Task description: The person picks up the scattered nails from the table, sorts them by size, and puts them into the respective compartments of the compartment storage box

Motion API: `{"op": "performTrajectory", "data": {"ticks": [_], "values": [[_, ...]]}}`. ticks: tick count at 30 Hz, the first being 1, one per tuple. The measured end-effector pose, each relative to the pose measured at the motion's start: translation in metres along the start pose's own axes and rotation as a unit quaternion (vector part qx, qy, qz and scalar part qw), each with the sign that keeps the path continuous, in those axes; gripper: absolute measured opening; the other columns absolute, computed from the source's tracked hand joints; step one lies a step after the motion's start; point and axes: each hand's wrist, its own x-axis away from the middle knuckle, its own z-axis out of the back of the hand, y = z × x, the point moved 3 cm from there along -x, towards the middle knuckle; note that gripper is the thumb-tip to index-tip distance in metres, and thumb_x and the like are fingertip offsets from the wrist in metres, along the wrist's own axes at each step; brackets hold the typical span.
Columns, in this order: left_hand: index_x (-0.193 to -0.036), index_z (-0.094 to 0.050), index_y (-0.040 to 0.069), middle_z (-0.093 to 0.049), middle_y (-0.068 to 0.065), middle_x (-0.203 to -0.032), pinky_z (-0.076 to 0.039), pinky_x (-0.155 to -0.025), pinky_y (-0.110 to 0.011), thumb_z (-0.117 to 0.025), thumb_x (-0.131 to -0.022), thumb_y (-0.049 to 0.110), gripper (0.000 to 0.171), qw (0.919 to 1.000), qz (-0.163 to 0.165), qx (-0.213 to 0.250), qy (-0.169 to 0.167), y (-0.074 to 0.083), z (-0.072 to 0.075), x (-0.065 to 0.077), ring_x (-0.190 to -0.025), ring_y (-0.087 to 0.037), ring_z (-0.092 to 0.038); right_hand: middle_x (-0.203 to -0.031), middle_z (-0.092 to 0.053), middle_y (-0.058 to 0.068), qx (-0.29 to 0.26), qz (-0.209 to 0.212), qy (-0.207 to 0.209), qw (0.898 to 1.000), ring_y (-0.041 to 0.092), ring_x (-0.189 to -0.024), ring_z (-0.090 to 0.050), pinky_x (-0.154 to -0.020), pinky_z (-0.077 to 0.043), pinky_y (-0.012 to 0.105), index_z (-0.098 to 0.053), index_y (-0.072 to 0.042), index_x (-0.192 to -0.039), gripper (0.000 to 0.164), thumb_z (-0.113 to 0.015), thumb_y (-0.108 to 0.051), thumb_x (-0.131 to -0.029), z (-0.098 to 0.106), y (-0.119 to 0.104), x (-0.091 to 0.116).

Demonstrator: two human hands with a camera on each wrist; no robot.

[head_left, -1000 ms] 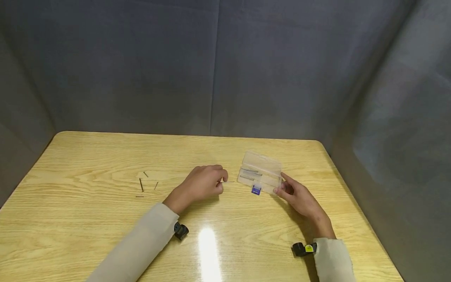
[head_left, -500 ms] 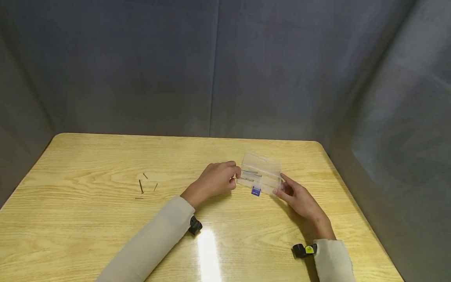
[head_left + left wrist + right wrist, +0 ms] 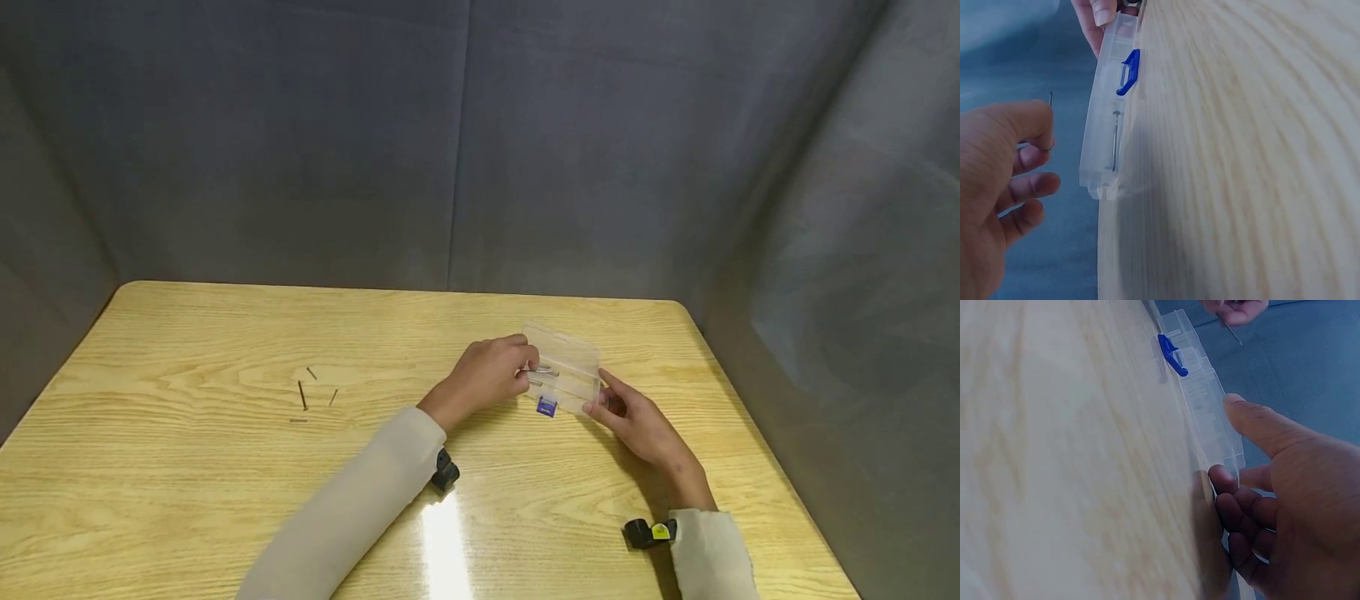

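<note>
Over the left end of a clear plastic compartment box, my left hand pinches a thin metal nail between thumb and forefinger. The nail's pointed end sticks out past the fingertips in the right wrist view. The box stands with its lid raised at the back and a blue latch at its front. Through the front wall another nail shows inside, lying lengthwise. My right hand grips the box's right end, with the thumb at the front rim and curled fingers against the end wall.
On the left part of the wooden table lie a long dark nail or screw and several smaller ones, among them a short one. A grey cloth hangs behind the table and along its sides.
My left hand has moved right with the nail, from beside the box to over its left compartments. My right hand and the box have stayed in place.
</note>
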Motion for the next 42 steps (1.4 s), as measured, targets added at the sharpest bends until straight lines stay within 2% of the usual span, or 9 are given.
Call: {"op": "performTrajectory", "data": {"ticks": [6,11,15,19,23,33,42], "values": [[-0.108,-0.073,0.017,-0.062,0.006,-0.098,-0.042,-0.057,-0.026,-0.066,-0.093,0.014,0.016,0.9996,0.010,-0.021,-0.016,0.002,-0.003,-0.004,-0.068,-0.010,-0.049,-0.111,-0.057,0.009,0.002,0.003,-0.002,1.000,0.024,-0.096,-0.050,-0.081,-0.040,0.038,-0.030,0.000,-0.160,0.081,-0.065,-0.043,-0.101,0.001,0.000,0.000],[-0.110,-0.073,0.017,-0.062,0.006,-0.097,-0.042,-0.057,-0.027,-0.065,-0.094,0.016,0.018,0.9993,0.016,-0.021,-0.027,0.000,0.001,0.001,-0.068,-0.010,-0.050,-0.110,-0.057,0.009,0.003,0.005,-0.002,1.000,0.023,-0.094,-0.050,-0.080,-0.041,0.036,-0.030,0.000,-0.160,0.080,-0.065,-0.042,-0.101,0.001,-0.001,0.000],[-0.104,-0.073,0.018,-0.061,0.007,-0.093,-0.041,-0.056,-0.027,-0.065,-0.094,0.014,0.014,0.9996,0.012,-0.020,-0.014,-0.001,0.007,0.009,-0.067,-0.011,-0.050,-0.109,-0.057,0.008,0.007,0.006,-0.002,1.000,0.023,-0.093,-0.050,-0.079,-0.040,0.037,-0.030,0.001,-0.159,0.079,-0.065,-0.041,-0.101,0.001,-0.002,0.001],[-0.095,-0.071,0.021,-0.060,0.008,-0.088,-0.040,-0.055,-0.027,-0.065,-0.093,0.014,0.010,0.9997,0.010,-0.023,-0.004,-0.004,0.012,0.020,-0.066,-0.010,-0.049,-0.107,-0.056,0.007,0.011,0.007,-0.004,1.000,0.023,-0.092,-0.050,-0.079,-0.040,0.037,-0.030,0.001,-0.159,0.080,-0.065,-0.041,-0.101,0.001,-0.003,0.001],[-0.090,-0.068,0.024,-0.058,0.009,-0.084,-0.039,-0.054,-0.027,-0.065,-0.094,0.015,0.010,0.9988,0.011,-0.048,-0.007,-0.008,0.015,0.033,-0.064,-0.008,-0.048,-0.106,-0.056,0.007,0.009,0.006,-0.004,1.000,0.022,-0.092,-0.050,-0.078,-0.040,0.037,-0.030,0.001,-0.159,0.080,-0.065,-0.040,-0.101,0.001,-0.002,0.001],[-0.090,-0.068,0.024,-0.057,0.011,-0.083,-0.038,-0.051,-0.026,-0.065,-0.096,0.016,0.010,0.9957,0.040,-0.081,-0.018,-0.024,0.028,0.066,-0.060,-0.007,-0.046,-0.107,-0.057,0.007,0.005,0.008,-0.001,1.000,0.022,-0.092,-0.050,-0.077,-0.040,0.034,-0.029,0.001,-0.160,0.080,-0.065,-0.041,-0.101,0.003,-0.001,0.000],[-0.091,-0.071,0.020,-0.062,0.008,-0.085,-0.037,-0.047,-0.025,-0.065,-0.095,0.014,0.009,0.9948,0.050,-0.089,0.002,-0.038,0.044,0.091,-0.058,-0.007,-0.046,-0.108,-0.056,0.007,0.006,0.007,-0.004,1.000,0.022,-0.093,-0.050,-0.078,-0.040,0.035,-0.029,0.001,-0.160,0.081,-0.064,-0.042,-0.101,0.004,-0.001,-0.001]]}}
